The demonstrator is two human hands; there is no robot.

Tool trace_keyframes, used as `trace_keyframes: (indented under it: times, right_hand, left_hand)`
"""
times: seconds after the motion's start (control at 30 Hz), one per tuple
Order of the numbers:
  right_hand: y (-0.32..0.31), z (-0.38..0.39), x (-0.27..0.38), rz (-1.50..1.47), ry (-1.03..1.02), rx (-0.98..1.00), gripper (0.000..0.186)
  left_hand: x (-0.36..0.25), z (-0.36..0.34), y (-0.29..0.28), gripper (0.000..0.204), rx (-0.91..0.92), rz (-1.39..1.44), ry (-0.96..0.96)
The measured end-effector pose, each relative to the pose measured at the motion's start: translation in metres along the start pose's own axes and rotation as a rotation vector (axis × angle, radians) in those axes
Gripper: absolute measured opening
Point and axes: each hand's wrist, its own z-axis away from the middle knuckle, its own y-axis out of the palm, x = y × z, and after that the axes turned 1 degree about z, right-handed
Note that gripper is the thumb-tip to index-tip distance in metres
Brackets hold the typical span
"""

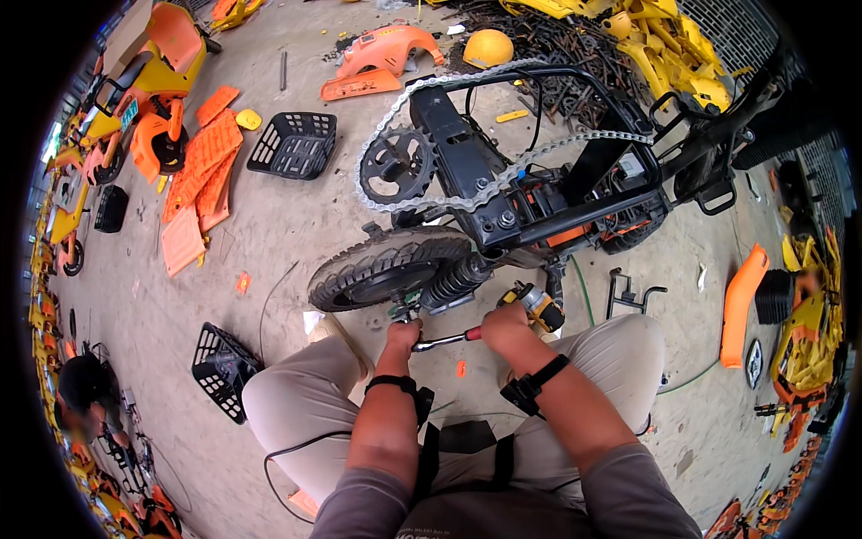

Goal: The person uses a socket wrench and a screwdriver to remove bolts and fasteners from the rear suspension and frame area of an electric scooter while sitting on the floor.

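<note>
The left hand (403,335) curls around the head end of a ratchet wrench (444,341), close beside the axle end of a thick-treaded black wheel (346,275), while the right hand (506,327) grips the tool's red handle. Just beyond the right knuckles is a yellow-and-black power tool (539,308); whether that hand touches it is unclear. The wheel belongs to a black vehicle frame (462,157) standing on the concrete floor (296,216) in front of the person, with a coil-spring shock absorber (455,280) beside the tyre. A silver chain (582,138) loops around a large dark sprocket (395,169) and across the frame. One black basket (278,162) lies farther off to the left, another (220,368) by the left knee. Toward the floor's far right corner, yellow panels (682,56) are heaped next to dark metal parts (575,94); a long orange panel (741,305) lies toward the right edge.
</note>
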Motion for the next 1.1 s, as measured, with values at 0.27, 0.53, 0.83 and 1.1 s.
trace_keyframes:
  times: [0.27, 0.53, 0.83, 1.1]
  right_hand:
    - [-0.069, 0.087, 0.102, 0.193, -0.337, -0.480, 0.016]
    - [-0.048, 0.051, 0.050, 0.050, -0.170, -0.253, 0.016]
    - [0.048, -0.027, -0.021, -0.109, 0.046, -0.180, 0.018]
    - [-0.055, 0.039, 0.036, -0.020, -0.247, -0.173, 0.017]
  left_hand:
    - [-0.026, 0.031, -0.001, 0.019, 0.020, -0.068, 0.020]
    - [0.008, -0.003, -0.004, 0.018, 0.053, 0.260, -0.020]
    - [0.005, 0.016, -0.003, 0.026, 0.156, 0.033, -0.019]
    - [0.004, 0.028, -0.001, 0.021, 0.109, 0.192, -0.121]
